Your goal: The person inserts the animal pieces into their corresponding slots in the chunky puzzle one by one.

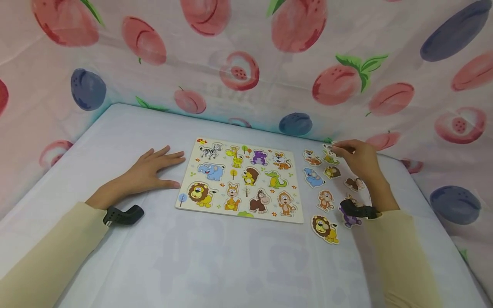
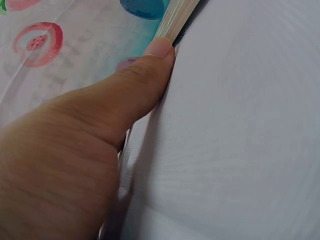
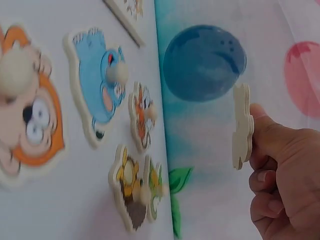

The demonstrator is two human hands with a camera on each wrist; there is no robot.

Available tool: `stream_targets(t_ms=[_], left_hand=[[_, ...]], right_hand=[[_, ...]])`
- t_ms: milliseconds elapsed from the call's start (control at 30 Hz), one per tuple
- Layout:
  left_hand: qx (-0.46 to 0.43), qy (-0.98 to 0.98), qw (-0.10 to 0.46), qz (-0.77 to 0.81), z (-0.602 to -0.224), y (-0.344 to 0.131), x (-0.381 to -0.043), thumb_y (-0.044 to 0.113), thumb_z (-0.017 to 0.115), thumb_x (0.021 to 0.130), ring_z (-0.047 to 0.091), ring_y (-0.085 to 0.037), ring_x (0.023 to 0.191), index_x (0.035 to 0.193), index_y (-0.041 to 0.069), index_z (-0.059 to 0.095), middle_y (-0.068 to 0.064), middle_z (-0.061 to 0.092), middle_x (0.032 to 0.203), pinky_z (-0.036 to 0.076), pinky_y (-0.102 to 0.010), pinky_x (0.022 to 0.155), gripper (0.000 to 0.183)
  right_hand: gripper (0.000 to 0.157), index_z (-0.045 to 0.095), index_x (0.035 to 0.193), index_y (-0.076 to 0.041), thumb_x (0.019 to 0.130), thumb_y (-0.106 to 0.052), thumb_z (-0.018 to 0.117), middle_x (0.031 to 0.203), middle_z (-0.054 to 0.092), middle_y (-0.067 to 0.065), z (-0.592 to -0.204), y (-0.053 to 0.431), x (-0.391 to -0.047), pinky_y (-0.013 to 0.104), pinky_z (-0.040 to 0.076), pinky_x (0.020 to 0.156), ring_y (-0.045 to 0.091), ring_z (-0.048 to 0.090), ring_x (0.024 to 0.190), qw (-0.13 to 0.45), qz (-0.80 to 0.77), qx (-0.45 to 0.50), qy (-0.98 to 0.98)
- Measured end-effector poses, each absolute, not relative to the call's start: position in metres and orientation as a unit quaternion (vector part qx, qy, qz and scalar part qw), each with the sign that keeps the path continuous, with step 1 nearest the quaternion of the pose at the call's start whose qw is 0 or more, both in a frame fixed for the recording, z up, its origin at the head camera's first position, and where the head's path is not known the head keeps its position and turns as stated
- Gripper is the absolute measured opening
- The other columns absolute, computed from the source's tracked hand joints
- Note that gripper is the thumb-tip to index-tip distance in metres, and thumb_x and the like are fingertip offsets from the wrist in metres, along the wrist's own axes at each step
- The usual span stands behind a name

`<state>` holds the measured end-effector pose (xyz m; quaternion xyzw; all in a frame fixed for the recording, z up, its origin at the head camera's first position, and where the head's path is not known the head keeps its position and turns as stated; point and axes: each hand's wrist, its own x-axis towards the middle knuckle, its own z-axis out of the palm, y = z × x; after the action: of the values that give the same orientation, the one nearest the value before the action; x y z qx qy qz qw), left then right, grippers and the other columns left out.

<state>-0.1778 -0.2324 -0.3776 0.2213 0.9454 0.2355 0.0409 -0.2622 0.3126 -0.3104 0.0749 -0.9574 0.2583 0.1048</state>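
Observation:
In the head view my left hand (image 1: 148, 171) lies with fingers spread on the table, left of a wooden animal puzzle board (image 1: 219, 194). Its thumb (image 2: 135, 82) reaches the board's edge (image 2: 177, 17) in the left wrist view. My right hand (image 1: 358, 158) pinches a wooden puzzle piece (image 3: 242, 130), held raised on edge with its bare back showing. From the head view that piece shows black-and-white markings (image 1: 328, 147). Below it lies a crocodile piece (image 1: 331, 159), partly covered. Near it are the tiger piece (image 1: 312, 158) and hedgehog piece (image 1: 332, 172).
Right of the board lie more knobbed pieces: elephant (image 1: 313, 178), monkey (image 1: 325, 200), lion (image 1: 325, 229) and gorilla (image 1: 354, 184). The right wrist camera partly hides a purple hippo piece (image 1: 350, 220). A fruit-print cloth (image 1: 269, 94) stands behind the white table (image 1: 192, 261).

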Motion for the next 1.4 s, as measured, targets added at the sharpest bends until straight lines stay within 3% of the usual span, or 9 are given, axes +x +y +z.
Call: stream_targets(t_ms=[333,1167,1400], left_hand=[[0.228,0.943,0.039,0.240,-0.378,-0.233,-0.178,0.055,0.070,0.080,0.008,-0.034,0.144,0.144,0.011,0.044,-0.005,0.033,0.153,-0.003,-0.054,0.113,0.082],[0.222,0.944,0.038,0.242,-0.375,-0.232,-0.173,0.055,0.070,0.080,0.008,-0.035,0.144,0.144,0.011,0.044,-0.006,0.034,0.152,-0.002,-0.054,0.113,0.082],[0.223,0.944,0.036,0.240,-0.375,-0.231,-0.174,0.054,0.070,0.080,0.008,-0.035,0.144,0.144,0.011,0.044,-0.006,0.034,0.152,-0.002,-0.054,0.113,0.081]], right_hand=[[0.035,0.072,0.107,-0.005,0.091,-0.035,0.066,0.095,0.069,0.012,-0.309,0.285,-0.263,0.030,0.041,0.066,0.020,0.055,0.082,0.118,0.282,0.113,-0.945],[0.024,0.074,0.102,-0.006,0.088,-0.026,0.071,0.093,0.067,0.007,-0.315,0.228,-0.272,0.028,0.042,0.063,0.018,0.054,0.079,0.125,0.352,0.193,-0.907],[0.028,0.073,0.102,-0.009,0.087,-0.033,0.071,0.092,0.066,0.005,-0.323,0.215,-0.275,0.029,0.044,0.062,0.017,0.055,0.079,0.112,0.366,0.189,-0.904]])
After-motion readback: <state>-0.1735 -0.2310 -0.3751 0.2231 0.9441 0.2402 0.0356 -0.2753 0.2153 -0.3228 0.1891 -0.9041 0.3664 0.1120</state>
